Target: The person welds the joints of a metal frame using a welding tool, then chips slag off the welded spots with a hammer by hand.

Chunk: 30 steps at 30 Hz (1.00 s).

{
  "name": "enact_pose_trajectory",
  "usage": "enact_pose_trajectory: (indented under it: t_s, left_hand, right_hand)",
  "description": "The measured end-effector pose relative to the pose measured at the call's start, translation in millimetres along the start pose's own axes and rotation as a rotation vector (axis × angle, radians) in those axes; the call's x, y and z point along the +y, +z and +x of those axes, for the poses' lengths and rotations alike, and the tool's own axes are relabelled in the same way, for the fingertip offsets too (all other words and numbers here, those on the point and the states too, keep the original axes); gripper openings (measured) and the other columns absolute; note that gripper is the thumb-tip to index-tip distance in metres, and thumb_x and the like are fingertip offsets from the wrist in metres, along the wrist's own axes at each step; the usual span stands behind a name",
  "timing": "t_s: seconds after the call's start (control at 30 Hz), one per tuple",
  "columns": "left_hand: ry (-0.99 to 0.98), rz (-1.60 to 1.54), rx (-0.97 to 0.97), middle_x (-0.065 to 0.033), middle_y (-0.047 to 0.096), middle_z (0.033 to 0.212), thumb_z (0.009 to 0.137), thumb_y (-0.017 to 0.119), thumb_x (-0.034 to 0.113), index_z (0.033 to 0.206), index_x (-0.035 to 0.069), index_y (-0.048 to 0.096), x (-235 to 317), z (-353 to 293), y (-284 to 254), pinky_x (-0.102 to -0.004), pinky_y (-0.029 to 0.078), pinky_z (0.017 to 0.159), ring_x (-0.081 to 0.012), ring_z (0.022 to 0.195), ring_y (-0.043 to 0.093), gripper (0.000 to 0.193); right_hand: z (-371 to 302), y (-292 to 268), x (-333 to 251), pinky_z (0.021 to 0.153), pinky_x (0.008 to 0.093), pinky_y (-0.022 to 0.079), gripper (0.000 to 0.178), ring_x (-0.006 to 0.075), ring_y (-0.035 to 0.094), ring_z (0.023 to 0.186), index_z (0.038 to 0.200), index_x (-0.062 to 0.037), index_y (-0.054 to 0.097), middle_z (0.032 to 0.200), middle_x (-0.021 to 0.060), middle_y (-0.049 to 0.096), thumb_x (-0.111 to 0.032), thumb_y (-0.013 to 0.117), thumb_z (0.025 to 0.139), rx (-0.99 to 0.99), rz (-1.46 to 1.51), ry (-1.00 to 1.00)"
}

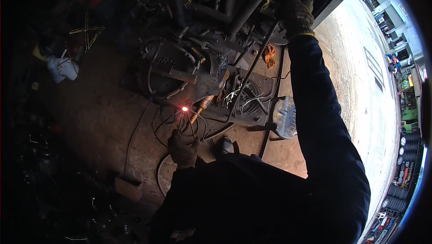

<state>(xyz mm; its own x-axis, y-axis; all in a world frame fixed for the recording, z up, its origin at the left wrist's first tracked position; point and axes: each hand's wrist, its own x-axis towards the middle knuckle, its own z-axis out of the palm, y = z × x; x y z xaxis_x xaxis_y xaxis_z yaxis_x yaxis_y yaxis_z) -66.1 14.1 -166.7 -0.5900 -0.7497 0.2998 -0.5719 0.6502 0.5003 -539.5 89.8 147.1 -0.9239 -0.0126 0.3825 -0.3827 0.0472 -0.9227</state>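
My left hand (pixel 183 150), in a dark work glove, is closed on thin metal rods (pixel 186 125). They run up to a glowing orange-red spot (pixel 185 108) in front of the workbench edge; whether they are separate rods or one bent piece I cannot tell. Beside them slants a copper-coloured torch-like tube (pixel 201 107). Stretched far forward to the upper right, my right hand (pixel 299 15) wears a knitted glove with a yellow cuff. Its fingers curl in the shade near upright metal bars and pipes, and what they hold, if anything, is hidden.
A cluttered metal workbench (pixel 245 117) bears a short pipe (pixel 177 74), coiled cable (pixel 155 71), loose wires and an orange rag (pixel 270 56). A thick pipe (pixel 250 8) leans behind. Right of the bench stands a slotted stool (pixel 284 117). Hoses cross the floor near a block (pixel 128 188).
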Motion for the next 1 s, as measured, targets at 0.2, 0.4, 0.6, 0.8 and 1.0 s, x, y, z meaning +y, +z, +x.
enact_pose_trajectory:
  t_s: [0.2, 0.4, 0.6, 0.8, 1.0]
  left_hand:
    - [0.023, -0.04, 0.028, -0.0187, 0.061, 0.121, 0.063, 0.097, 0.038, 0.136, 0.001, 0.05, 13, 6, -7, -0.0502, 0.054, 0.091, -0.0383, 0.108, 0.061, 0.094]
    - [0.024, -0.031, 0.023, -0.0189, 0.062, 0.116, 0.065, 0.097, 0.041, 0.138, -0.002, 0.049, 9, 7, 1, -0.0462, 0.057, 0.087, -0.0336, 0.103, 0.066, 0.098]
    - [-0.008, -0.023, 0.001, -0.0193, 0.059, 0.115, 0.065, 0.097, 0.035, 0.139, -0.003, 0.043, 6, 8, -3, -0.0453, 0.06, 0.079, -0.0338, 0.093, 0.066, 0.099]
    - [0.049, -0.182, 0.07, -0.02, 0.057, 0.117, 0.067, 0.096, 0.037, 0.138, -0.004, 0.043, 14, 17, -31, -0.0392, 0.062, 0.079, -0.0321, 0.095, 0.066, 0.097]
    - [0.195, -0.207, 0.078, -0.0183, 0.054, 0.117, 0.069, 0.097, 0.033, 0.14, -0.005, 0.041, 27, 26, -66, -0.0426, 0.057, 0.082, -0.0283, 0.102, 0.062, 0.099]
  right_hand:
    - [16, 25, -12, 0.056, 0.0314, 0.051, 0.034, 0.0153, 0.064, 0.07, 0.116, -0.0106, 0.061, 0.084, 0.002, 0.063, -0.038, 0.071, 0.1, -0.11, 0.194, -0.146]
    - [-1, 27, 0, 0.049, 0.0312, 0.048, 0.038, 0.0143, 0.063, 0.066, 0.124, -0.0113, 0.06, 0.091, 0.0032, 0.067, -0.04, 0.068, 0.101, -0.217, 0.048, -0.105]
    - [4, 18, 31, 0.055, 0.032, 0.048, 0.047, 0.0167, 0.063, 0.071, 0.13, -0.0088, 0.059, 0.096, 0.0071, 0.07, -0.045, 0.066, 0.1, -0.197, -0.084, -0.086]
    - [-2, -8, 73, 0.069, 0.0341, 0.048, 0.054, 0.0185, 0.063, 0.081, 0.128, -0.004, 0.06, 0.097, 0.0085, 0.07, -0.049, 0.067, 0.098, -0.206, -0.125, -0.071]
    - [-29, -53, 155, 0.083, 0.0363, 0.048, 0.062, 0.0203, 0.063, 0.091, 0.126, 0.0008, 0.062, 0.098, 0.0098, 0.069, -0.053, 0.069, 0.095, -0.165, -0.233, -0.084]
